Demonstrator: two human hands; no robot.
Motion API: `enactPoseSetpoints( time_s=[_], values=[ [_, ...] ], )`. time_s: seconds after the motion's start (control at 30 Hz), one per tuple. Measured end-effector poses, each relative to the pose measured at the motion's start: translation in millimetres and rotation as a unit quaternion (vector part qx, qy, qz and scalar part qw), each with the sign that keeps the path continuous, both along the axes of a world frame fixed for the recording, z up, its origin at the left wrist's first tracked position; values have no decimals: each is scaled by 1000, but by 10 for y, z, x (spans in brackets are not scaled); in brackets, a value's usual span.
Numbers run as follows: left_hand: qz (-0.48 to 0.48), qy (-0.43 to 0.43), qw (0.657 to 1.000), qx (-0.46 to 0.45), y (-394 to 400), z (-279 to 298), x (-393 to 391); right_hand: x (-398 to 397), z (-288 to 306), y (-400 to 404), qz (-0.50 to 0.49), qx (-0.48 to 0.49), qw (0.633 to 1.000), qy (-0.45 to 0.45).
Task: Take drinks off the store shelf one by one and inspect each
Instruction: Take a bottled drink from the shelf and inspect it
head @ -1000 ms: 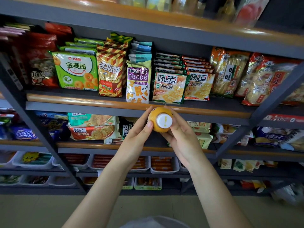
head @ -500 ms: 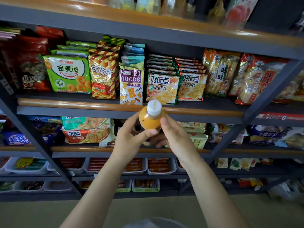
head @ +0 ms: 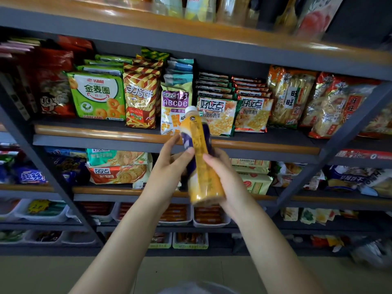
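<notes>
In front of the dark metal store shelf (head: 212, 145), stocked here with snack packets rather than drinks, the person holds an orange juice bottle (head: 200, 162) up in mid-air, level with the two middle tiers. It is tilted, white cap (head: 192, 109) up and away, base toward the camera. The left hand (head: 169, 172) wraps its fingers around the bottle's left side at mid-height, thumb on the dark label; the right hand (head: 220, 175) grips the lower body from the right. Behind the cap stands a purple letter-biscuit packet (head: 172, 107). The label is blurred, probably from motion, so its text cannot be read. To inspect well, steady the bottle, turn it slowly between both hands so each label face meets the eye, and keep one hand supporting the base.
</notes>
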State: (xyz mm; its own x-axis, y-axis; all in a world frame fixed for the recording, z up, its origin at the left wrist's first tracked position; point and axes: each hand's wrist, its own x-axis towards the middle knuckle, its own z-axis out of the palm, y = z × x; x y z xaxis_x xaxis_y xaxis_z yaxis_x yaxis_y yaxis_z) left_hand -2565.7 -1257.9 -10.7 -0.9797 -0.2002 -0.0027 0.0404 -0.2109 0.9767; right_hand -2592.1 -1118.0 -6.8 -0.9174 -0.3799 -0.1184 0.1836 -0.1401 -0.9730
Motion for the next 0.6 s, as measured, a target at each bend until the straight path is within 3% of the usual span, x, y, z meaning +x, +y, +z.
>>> enactPoseSetpoints(
  time_s=[0.23,0.6],
  values=[
    [-52,16,998,9,52,25,27,-116,291,-23,-8,-79,994,-71],
    [-37,32,998,-35,14,11,-79,-165,349,-52,4,-108,993,-55]
  ],
)
